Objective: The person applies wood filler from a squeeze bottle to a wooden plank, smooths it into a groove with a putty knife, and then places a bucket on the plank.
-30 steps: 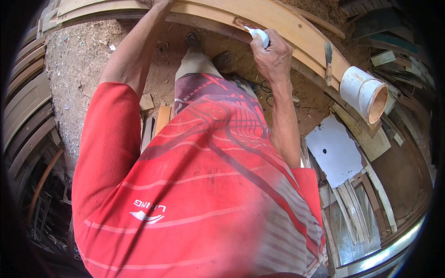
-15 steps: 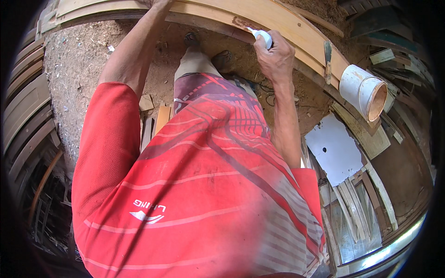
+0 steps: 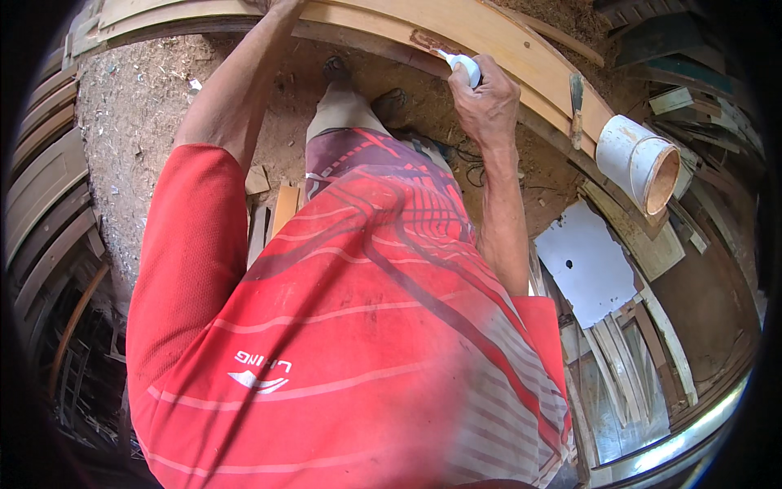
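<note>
Left: stacked curved wood pieces at the frame edge, sawdust-covered floor below. Left hand reaches up to the curved wooden arch, mostly cut off by the frame; can't tell its grip, looks like it's steadying the piece. Right hand is well apart from the left, clamped around a small white squeeze bottle, nozzle touching the arch face at a dark patch. Judging by that: only this short stretch is treated, the arch to the right looks bare, so most is left. Further right: chisel-like tool on the arch, white bucket on its side, white sheet.
</note>
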Demonstrator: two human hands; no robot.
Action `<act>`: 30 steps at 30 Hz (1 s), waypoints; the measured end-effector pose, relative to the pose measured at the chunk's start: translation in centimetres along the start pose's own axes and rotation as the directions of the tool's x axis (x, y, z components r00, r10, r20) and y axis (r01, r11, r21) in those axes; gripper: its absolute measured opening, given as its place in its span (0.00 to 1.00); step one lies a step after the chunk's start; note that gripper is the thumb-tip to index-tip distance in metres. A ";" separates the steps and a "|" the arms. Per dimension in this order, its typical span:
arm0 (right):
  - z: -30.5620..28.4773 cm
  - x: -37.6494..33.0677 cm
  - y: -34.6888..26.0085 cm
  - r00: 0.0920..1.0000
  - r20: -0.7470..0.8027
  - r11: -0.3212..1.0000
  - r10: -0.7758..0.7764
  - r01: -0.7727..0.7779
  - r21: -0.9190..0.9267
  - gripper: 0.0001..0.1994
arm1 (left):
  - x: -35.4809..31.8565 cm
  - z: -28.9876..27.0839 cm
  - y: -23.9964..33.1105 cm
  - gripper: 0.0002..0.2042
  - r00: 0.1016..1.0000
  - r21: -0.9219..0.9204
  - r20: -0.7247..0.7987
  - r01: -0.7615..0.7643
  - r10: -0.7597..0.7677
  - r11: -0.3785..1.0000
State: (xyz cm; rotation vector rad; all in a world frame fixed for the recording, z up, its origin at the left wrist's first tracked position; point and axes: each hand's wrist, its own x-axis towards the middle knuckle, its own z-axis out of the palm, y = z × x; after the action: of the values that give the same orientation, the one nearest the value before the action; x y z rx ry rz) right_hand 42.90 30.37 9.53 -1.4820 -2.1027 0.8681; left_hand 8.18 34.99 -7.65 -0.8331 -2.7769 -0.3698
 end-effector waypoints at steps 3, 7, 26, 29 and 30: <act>-0.2 -0.2 0.0 0.999 -0.002 0.999 0.036 -0.036 -0.007 0.10 | -0.1 -0.1 -0.2 0.40 1.000 -0.001 -0.012 0.004 -0.004 1.000; -1.0 -0.4 0.4 0.998 -0.020 0.998 0.066 -0.067 -0.021 0.10 | -0.2 0.3 -0.3 0.40 1.000 -0.004 -0.015 0.006 -0.006 1.000; -1.4 -1.0 1.4 0.997 -0.028 0.998 0.066 -0.067 -0.019 0.10 | 0.0 0.6 -0.5 0.42 0.998 0.031 0.053 0.019 -0.021 0.999; -1.5 -1.0 1.2 0.997 -0.030 0.997 0.075 -0.075 -0.007 0.10 | 0.1 0.3 -0.4 0.42 0.997 0.012 0.069 0.020 -0.021 1.000; -1.5 -1.0 1.5 0.997 -0.026 0.997 0.072 -0.073 -0.019 0.10 | 0.1 0.3 -0.3 0.42 0.998 0.016 0.065 0.018 -0.019 1.000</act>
State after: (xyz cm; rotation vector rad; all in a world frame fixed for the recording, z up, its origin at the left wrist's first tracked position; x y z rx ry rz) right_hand 45.25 30.15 9.59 -1.5804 -2.0568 0.8521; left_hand 7.84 34.85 -7.94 -0.8301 -2.8455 -0.3294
